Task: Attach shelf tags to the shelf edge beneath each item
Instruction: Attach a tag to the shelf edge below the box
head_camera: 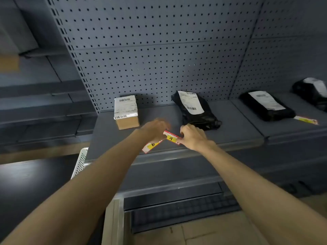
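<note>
Over the front of the grey shelf [230, 124], my left hand [155, 129] grips a red-and-white shelf tag [151, 146] with a yellow sticker. My right hand [192, 137] pinches a second tag [171, 137], marked "A" on its yellow patch. The two tags meet between my hands. Behind them stand a cardboard box [126, 112] with a white label and a black parcel bag [194, 110]. The shelf edge [177, 154] runs just below my hands.
Further right lie another black parcel [266, 106] with a tag [305, 120] lying in front of it, and a third black parcel [311, 91] at the frame edge. Pegboard [159, 50] backs the shelf. Lower shelves [177, 188] sit beneath; a white perforated bracket [80, 162] juts out at left.
</note>
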`<state>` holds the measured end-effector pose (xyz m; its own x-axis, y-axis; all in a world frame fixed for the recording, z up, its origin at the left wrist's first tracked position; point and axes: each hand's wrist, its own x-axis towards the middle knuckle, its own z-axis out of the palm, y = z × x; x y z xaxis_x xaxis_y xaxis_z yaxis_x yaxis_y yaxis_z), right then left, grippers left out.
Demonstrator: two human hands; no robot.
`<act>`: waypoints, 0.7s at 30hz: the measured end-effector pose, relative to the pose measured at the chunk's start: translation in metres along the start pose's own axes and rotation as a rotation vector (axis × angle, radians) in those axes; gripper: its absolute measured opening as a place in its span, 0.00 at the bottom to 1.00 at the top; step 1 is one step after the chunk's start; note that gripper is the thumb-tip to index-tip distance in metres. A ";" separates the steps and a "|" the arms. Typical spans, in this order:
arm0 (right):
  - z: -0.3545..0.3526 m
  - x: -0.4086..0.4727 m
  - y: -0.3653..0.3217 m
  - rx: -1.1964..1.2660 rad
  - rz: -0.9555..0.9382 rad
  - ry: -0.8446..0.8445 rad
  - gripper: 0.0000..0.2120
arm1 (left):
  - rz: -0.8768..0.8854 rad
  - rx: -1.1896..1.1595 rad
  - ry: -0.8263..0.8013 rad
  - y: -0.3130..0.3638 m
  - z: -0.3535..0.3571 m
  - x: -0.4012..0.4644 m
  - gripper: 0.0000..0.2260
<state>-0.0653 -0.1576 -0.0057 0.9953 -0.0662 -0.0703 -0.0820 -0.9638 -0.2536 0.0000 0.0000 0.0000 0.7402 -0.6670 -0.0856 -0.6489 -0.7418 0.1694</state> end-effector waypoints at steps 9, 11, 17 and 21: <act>0.026 0.020 -0.003 -0.017 0.005 0.019 0.22 | -0.026 0.062 0.003 -0.007 0.019 0.022 0.21; 0.024 0.021 -0.005 0.047 0.036 0.007 0.23 | -0.012 0.047 0.030 -0.008 0.020 0.022 0.19; 0.011 0.014 -0.011 0.144 -0.022 0.084 0.10 | -0.005 -0.102 0.212 -0.015 0.007 0.008 0.03; -0.008 0.006 -0.030 0.221 -0.170 0.219 0.03 | -0.061 -0.220 0.276 -0.027 -0.016 -0.025 0.01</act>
<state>-0.0566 -0.1309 0.0091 0.9810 0.0139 0.1936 0.1010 -0.8882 -0.4482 0.0016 0.0377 0.0134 0.8158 -0.5554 0.1613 -0.5706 -0.7271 0.3818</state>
